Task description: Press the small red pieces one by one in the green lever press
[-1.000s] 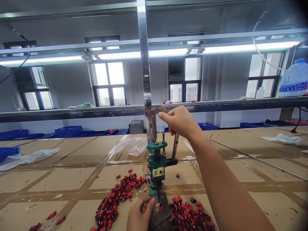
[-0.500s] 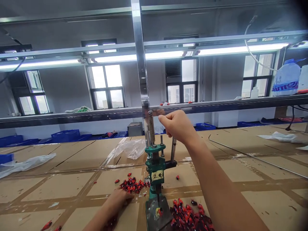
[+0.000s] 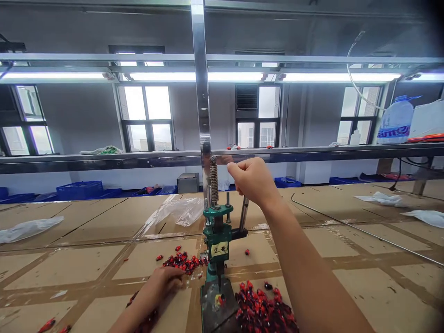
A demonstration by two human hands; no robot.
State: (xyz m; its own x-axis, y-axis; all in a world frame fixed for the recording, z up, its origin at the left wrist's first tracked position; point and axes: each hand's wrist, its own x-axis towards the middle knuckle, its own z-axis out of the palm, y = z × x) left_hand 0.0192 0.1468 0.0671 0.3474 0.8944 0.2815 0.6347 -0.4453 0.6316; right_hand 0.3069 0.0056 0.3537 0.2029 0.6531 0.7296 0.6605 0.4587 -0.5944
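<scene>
A green hand press (image 3: pixel 219 249) with a "2#" label and a tall spring stands at the centre. My right hand (image 3: pixel 252 179) is closed round the top of its lever (image 3: pixel 244 212). On the dark base under the press's rod sits a small red and yellow piece (image 3: pixel 219 300). My left hand (image 3: pixel 165 283) is left of the press, just in front of a pile of red and black pieces (image 3: pixel 185 262); its fingers are blurred and partly hidden, so what they hold cannot be made out. A larger pile of red pieces (image 3: pixel 263 307) lies right of the base.
Cardboard and brown tape cover the table (image 3: pixel 93 268). A clear plastic bag (image 3: pixel 183 210) lies behind the press, and a thin metal rod (image 3: pixel 347 223) on the right. A metal post (image 3: pixel 200 92) rises behind the press to a shelf rail with a big bottle (image 3: pixel 397 120).
The view has shifted slightly, so the scene sits a little further left. My left hand has drawn back a little from the pile. My right hand remains on the lever.
</scene>
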